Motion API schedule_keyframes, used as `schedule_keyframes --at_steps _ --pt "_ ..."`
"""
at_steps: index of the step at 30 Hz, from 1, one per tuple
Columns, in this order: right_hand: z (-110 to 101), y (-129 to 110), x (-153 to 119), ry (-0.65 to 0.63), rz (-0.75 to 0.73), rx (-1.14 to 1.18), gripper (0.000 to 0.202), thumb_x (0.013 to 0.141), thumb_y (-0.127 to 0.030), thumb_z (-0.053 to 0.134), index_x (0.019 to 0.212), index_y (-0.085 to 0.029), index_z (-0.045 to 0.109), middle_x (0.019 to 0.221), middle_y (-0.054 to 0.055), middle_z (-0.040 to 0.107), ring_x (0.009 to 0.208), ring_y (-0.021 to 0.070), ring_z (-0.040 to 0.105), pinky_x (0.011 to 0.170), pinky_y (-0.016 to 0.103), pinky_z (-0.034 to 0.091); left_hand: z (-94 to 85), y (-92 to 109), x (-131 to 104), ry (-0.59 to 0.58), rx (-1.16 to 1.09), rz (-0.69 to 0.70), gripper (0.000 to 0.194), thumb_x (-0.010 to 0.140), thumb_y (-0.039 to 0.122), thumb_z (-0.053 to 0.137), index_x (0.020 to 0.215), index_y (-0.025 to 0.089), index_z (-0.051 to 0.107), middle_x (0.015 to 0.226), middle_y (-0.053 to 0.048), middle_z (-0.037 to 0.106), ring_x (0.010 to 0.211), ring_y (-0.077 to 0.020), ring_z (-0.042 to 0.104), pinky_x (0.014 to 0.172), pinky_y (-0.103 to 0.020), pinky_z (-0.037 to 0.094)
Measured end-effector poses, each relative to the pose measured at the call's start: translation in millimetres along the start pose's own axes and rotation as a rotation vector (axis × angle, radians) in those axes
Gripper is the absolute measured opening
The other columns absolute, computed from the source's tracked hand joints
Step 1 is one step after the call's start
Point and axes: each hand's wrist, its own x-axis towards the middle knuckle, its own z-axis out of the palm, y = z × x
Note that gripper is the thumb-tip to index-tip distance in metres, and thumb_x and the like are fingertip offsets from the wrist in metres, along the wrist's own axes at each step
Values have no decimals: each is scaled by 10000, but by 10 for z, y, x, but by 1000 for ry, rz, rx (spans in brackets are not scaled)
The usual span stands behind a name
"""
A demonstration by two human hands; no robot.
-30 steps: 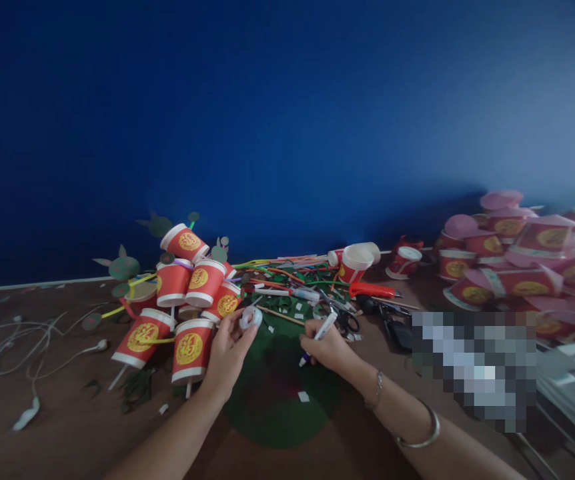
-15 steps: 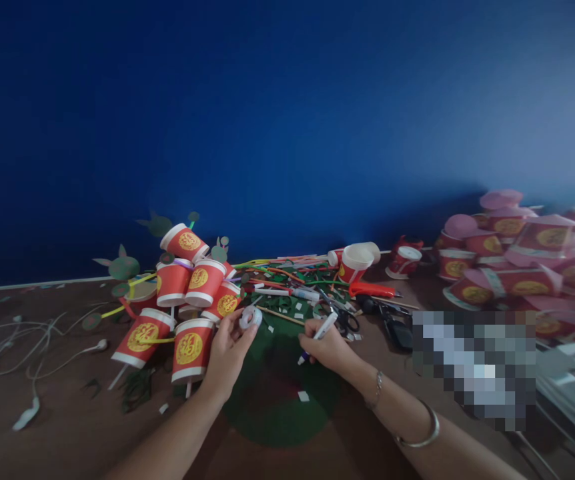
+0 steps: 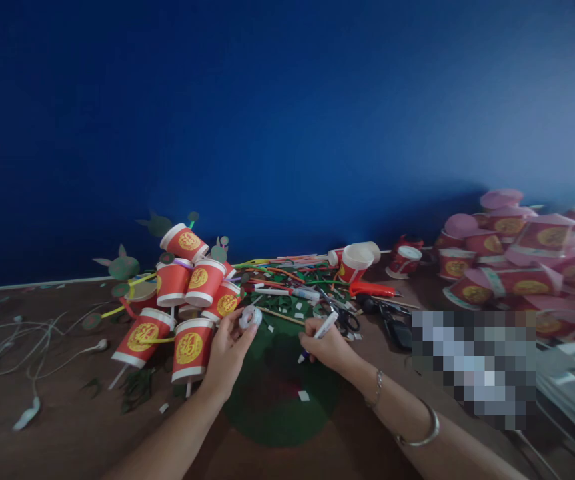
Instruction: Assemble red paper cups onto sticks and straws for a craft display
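Observation:
My left hand is closed on a small white roll of tape, held between thumb and fingers. My right hand grips a white marker pen whose dark purple lower end points down and left. Both hands are above a dark green paper circle on the table. A small white paper piece lies on that circle. Just left of my left hand is a heap of red paper cups with yellow emblems, straws and green rabbit-head cutouts.
Behind my hands lie a thin wooden stick, scissors, an orange-red tool and several coloured strips. A white-rimmed cup stands near the wall. More red cups with pink paper pile up at right. Tangled earphones lie at left.

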Motion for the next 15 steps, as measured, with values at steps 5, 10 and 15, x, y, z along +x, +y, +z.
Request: schedule_keyframes --at_steps 5,10,15 --pt "-10 -10 1 -16 13 13 256 617 -302 519 475 -222 321 364 -93 371 291 85 466 290 153 250 1 -14 9 1 -9 8 433 723 353 695 1088 185 533 1116 -79 611 1034 -232 598 924 -384 442" --pt "-18 -16 4 4 -8 16 275 642 -321 519 484 -220 317 369 -94 362 311 86 481 306 152 257 4 -13 6 -2 -7 10 428 723 346 694 1087 190 534 1114 -76 613 1030 -231 601 925 -388 442" --pt "-5 -16 5 14 -14 -4 280 638 -298 537 478 -220 322 353 -97 348 308 91 480 310 156 255 8 -5 2 7 -12 7 432 723 356 690 1085 184 532 1135 -87 603 1031 -239 601 928 -405 442"
